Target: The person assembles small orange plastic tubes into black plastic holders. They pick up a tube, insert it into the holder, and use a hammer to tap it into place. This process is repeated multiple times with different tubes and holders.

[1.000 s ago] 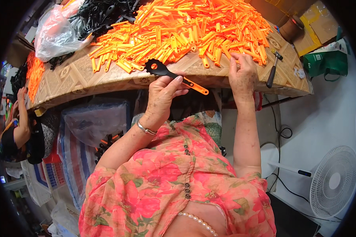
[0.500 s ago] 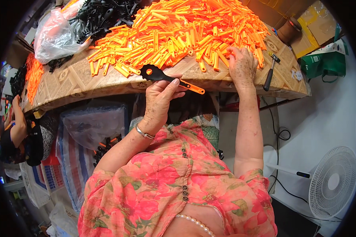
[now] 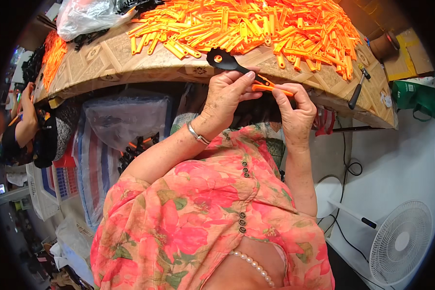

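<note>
My left hand is closed on a black pasta server, whose notched head has a round hole and points up and left. An orange strip shows along the server's handle end. My right hand pinches a slim orange handle piece between thumb and fingers. Its left end meets or overlaps the server's handle end; whether the two are joined, I cannot tell. Both hands are held in front of the table's near edge. Beyond them lies a big heap of orange handle pieces.
The patterned tabletop curves across the view. A hammer lies at its right end. Plastic bags and black parts are at the far left. A white fan stands at lower right. Another person's arm shows at left.
My right hand has left the orange heap with a handle piece and come to the server's handle end. My left hand still holds the server. The view has shifted.
</note>
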### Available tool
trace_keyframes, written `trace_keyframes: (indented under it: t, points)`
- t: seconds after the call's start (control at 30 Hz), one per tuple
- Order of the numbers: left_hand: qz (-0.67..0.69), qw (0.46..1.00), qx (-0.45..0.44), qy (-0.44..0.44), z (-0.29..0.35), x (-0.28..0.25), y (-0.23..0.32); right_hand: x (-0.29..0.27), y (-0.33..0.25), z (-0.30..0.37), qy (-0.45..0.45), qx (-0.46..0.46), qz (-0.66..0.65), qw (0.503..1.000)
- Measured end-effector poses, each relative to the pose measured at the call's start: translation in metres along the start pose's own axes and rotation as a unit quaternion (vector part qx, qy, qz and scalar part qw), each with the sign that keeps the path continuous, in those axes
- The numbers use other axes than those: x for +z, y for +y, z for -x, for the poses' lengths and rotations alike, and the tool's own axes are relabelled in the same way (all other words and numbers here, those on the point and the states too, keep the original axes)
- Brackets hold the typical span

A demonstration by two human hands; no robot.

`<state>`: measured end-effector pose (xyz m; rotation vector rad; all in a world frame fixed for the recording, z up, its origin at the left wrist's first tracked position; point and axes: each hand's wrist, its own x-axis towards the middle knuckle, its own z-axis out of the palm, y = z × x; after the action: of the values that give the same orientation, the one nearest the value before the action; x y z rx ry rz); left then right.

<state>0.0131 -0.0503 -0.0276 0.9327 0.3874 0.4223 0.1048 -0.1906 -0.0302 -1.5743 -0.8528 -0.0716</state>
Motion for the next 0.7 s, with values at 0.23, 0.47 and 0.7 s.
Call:
trace_keyframes:
  t: [0.23, 0.47, 0.7]
  points:
    - [0.016, 1.0, -0.009, 0.006, 0.003, -0.003, -0.001, 0.003, -0.004, 0.002, 0.019, 0.02, 0.051, 0.998]
    - [0.013, 1.0, -0.021, 0.013, 0.004, -0.002, 0.002, -0.005, -0.004, 0.0, -0.016, -0.152, 0.263, 0.953]
    - [-0.004, 1.0, -0.013, 0.007, 0.005, 0.002, 0.005, -0.008, -0.002, -0.001, 0.013, -0.065, 0.111, 0.992]
